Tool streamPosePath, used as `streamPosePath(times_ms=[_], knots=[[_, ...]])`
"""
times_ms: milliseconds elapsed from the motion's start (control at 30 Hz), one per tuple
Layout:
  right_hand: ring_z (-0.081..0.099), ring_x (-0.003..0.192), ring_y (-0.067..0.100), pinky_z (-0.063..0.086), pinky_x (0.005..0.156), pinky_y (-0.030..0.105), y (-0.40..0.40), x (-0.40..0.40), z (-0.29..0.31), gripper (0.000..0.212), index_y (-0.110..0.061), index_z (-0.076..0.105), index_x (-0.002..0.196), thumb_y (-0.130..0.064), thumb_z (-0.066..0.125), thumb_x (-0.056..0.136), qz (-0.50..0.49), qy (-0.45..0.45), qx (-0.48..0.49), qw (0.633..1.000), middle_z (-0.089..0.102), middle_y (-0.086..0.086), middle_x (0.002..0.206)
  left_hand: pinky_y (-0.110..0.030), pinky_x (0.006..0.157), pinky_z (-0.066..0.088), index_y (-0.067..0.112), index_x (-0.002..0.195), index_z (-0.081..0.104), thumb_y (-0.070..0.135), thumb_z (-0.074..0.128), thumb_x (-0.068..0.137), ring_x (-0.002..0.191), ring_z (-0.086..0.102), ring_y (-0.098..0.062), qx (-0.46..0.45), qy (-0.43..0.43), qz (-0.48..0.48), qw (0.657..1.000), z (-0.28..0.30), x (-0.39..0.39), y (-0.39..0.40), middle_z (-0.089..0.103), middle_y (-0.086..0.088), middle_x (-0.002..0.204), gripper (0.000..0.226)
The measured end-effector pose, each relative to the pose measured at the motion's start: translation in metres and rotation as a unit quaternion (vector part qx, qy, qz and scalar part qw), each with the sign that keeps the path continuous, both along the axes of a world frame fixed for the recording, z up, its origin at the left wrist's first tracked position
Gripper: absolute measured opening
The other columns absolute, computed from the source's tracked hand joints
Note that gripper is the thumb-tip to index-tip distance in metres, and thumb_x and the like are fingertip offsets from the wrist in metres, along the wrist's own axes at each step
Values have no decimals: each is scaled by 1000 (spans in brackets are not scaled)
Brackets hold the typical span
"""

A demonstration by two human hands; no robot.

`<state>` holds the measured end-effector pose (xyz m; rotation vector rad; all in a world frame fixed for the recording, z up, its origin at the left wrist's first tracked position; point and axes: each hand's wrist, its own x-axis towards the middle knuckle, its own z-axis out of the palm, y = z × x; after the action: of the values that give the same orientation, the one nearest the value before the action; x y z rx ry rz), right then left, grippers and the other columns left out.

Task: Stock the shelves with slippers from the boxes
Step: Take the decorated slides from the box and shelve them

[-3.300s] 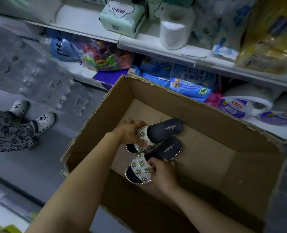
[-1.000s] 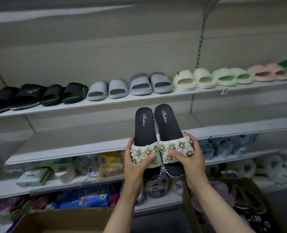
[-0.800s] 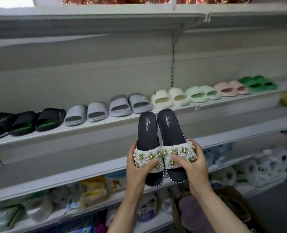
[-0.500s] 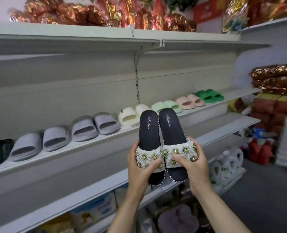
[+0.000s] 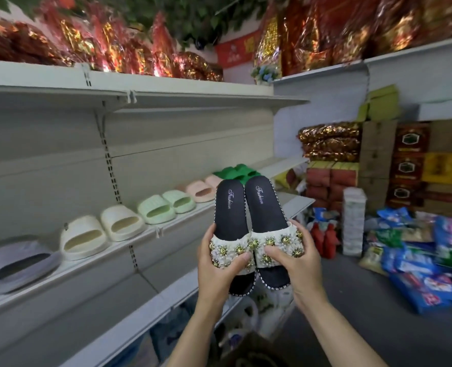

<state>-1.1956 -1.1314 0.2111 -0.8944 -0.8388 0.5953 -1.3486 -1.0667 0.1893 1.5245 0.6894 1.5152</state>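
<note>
I hold a pair of black slippers with white, gold-studded flower straps side by side in front of me, heels pointing up. My left hand (image 5: 218, 266) grips the left slipper (image 5: 228, 207) at its strap, thumb on top. My right hand (image 5: 296, 263) grips the right slipper (image 5: 264, 205) the same way. Behind them runs a white shelf (image 5: 129, 247) carrying a row of slippers: grey (image 5: 20, 260), cream (image 5: 100, 230), pale green (image 5: 166, 205), pink (image 5: 201, 190) and green (image 5: 235, 172). Only a brown corner of a cardboard box (image 5: 248, 348) shows at the bottom edge.
A bare white shelf (image 5: 145, 300) runs below the slipper row, and another (image 5: 166, 98) above it. Red and gold foil packs fill the top. Stacked cartons (image 5: 410, 165) and blue packets (image 5: 426, 263) crowd the floor on the right.
I lifted the pair out of the cardboard box and raised it before the shelves. My view has swung up and to the right along the slipper row; my grip is unchanged.
</note>
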Motion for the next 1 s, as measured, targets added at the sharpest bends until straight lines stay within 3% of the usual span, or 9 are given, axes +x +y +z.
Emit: streamPosePath(times_ms=[133,267,800,1000], knots=[[68,104,20,55,90,45,25,74,7,68,-37,60,118,-10,88,63,-21,-31,-13,999,71,-2,113,-49,108,45,50,137,46,49,92,56,130,53,-13,12,7,12,1000,6,75,31,51,9,143,93],[65,109,24,52,94,53,58,137,13,71,-36,59,120,-20,88,57,-33,-54,-14,998,68,0,118,-50,107,45,51,138,44,58,92,53,131,52,-17,8,-7,13,1000,6,137,62,50,7,144,98],[66,107,18,55,91,48,235,264,19,69,-44,60,115,-25,88,54,-55,-62,-12,996,68,-5,117,-51,104,47,47,140,45,51,94,57,128,55,-20,9,-7,21,1000,11,267,243,52,4,143,96],[68,103,18,58,87,43,298,306,25,67,-37,60,117,-3,86,65,-28,-48,-1,998,69,0,115,-51,102,49,53,136,47,54,95,52,127,56,-21,-3,-13,23,1000,16,308,305,52,4,142,96]])
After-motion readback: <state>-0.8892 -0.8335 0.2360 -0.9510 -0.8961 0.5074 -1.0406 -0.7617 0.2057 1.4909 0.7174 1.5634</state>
